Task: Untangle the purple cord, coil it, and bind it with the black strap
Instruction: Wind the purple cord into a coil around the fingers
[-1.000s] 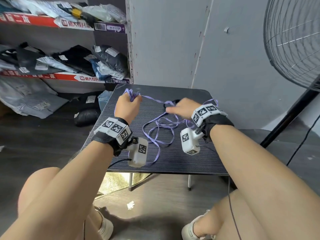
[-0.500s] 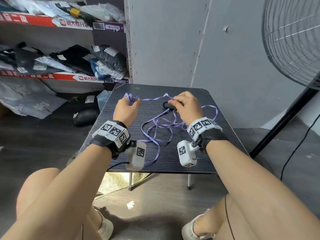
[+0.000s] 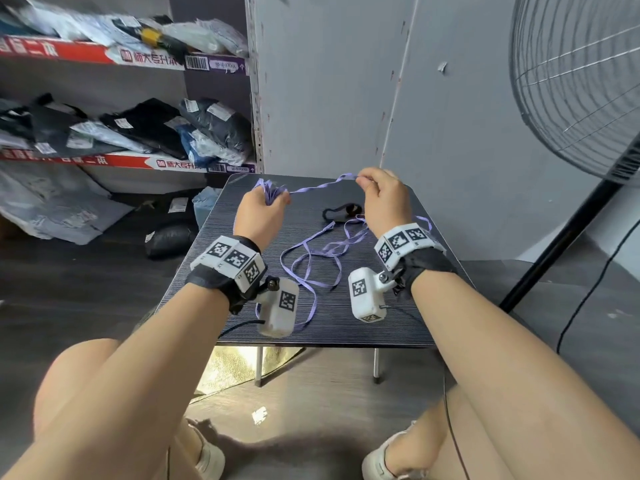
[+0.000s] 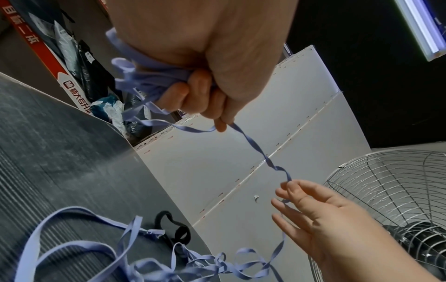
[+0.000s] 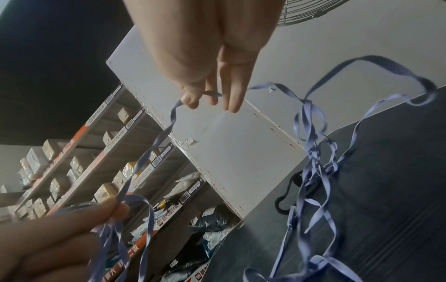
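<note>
The purple cord (image 3: 311, 252) is a flat ribbon, its loose part tangled on the small dark table (image 3: 346, 323). My left hand (image 3: 265, 211) is raised over the table's far left and grips a bundle of gathered loops (image 4: 144, 80). A single strand (image 3: 318, 186) runs from that fist to my right hand (image 3: 381, 199), which pinches it between thumb and forefinger (image 5: 200, 95) above the far edge. From there the cord (image 5: 311, 137) drops to the tangle. The black strap (image 3: 341, 211) lies on the table between my hands, partly under the cord.
A grey wall panel (image 3: 346, 98) stands just behind the table. Shelves with bagged clothes (image 3: 121, 133) fill the left. A standing fan (image 3: 581, 81) with a black pole is at the right. My knees are below the table's near edge.
My right hand lifted off the table and moved up and away, pulling a strand taut from the left fist. The left hand rose slightly, still holding the bundle.
</note>
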The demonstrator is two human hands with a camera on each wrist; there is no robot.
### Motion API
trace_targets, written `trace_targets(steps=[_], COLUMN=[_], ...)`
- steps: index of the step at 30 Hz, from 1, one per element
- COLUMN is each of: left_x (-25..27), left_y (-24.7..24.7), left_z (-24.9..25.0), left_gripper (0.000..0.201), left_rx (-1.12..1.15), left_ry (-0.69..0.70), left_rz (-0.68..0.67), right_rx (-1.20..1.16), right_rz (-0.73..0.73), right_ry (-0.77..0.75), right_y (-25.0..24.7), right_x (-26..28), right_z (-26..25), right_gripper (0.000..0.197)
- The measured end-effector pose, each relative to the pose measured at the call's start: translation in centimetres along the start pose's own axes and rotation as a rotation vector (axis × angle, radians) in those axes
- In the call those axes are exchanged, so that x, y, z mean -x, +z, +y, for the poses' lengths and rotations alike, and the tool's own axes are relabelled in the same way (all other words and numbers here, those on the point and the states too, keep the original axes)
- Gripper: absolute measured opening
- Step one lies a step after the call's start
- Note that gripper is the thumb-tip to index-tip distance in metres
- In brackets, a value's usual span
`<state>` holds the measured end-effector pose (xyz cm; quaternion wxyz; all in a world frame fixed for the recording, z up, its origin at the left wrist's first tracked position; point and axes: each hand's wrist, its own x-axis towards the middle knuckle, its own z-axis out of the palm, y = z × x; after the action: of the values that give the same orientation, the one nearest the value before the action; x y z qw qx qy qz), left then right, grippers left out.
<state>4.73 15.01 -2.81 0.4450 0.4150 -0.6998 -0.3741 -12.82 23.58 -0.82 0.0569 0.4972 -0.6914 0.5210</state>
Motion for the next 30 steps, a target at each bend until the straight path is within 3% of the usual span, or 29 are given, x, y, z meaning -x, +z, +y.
trace_targets(steps=[5, 23, 30], left_x=[0.0, 0.7, -0.3], left_y=[-0.1, -3.2, -4.5], left_z=[1.0, 10.5, 12.8], left_gripper=[0.025, 0.019, 0.026], left_rx=[0.008, 0.035, 0.041], left_ry=[0.01, 0.157, 0.199], left_rz=[0.036, 0.057, 0.086], right_rx=[0.061, 0.074, 0.032], right_rz=[-0.093, 0.114, 0.172], right_ry=[0.028, -0.097, -0.231], right_y=[-1.0, -7.8, -9.0], right_x=[-0.4, -2.8, -4.9], right_z=[-0.2, -7.5, -10.1], right_gripper=[0.02, 0.021, 0.018])
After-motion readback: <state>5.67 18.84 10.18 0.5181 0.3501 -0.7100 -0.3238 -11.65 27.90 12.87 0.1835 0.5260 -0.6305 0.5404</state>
